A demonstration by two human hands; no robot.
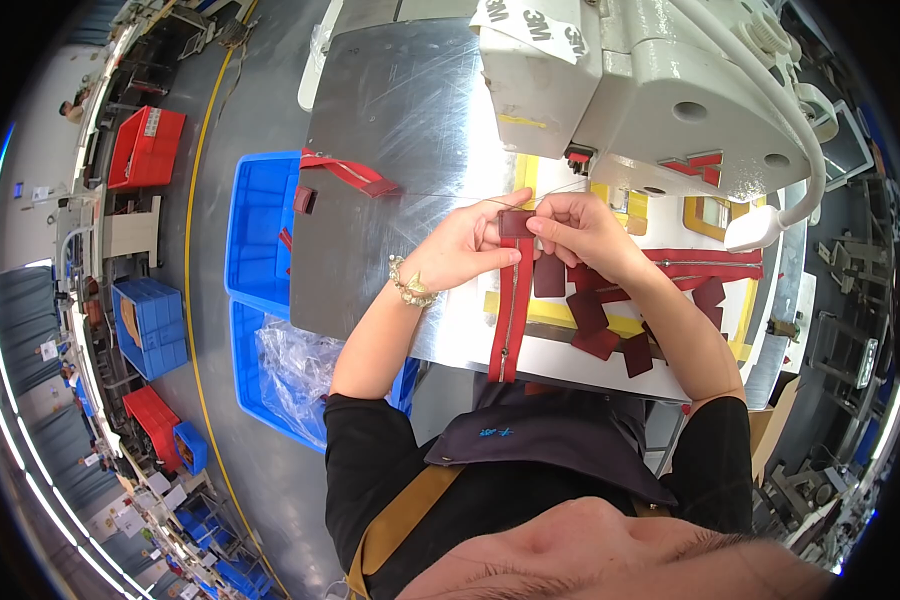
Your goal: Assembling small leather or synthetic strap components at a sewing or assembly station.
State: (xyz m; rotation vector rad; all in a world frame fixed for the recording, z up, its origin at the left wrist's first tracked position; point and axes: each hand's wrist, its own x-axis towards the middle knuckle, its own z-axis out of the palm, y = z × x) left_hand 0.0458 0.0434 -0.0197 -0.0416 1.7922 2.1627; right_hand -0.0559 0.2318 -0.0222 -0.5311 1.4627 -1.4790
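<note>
Together we pinch a small dark red leather patch (515,223) at the top end of a red zipper tape (511,310), which lies on the metal worktop (390,120) and hangs over its near edge. Our left hand (460,250) has its fingers closed on the patch from the left; our right hand (580,230) grips it from the right. More dark red patches (595,315) lie just beside the zipper. A white sewing machine (650,90) stands behind our hands, and blue bins (260,230) sit left of the worktop.

A white printed label (530,25) lies atop the sewing machine (670,90).
</note>
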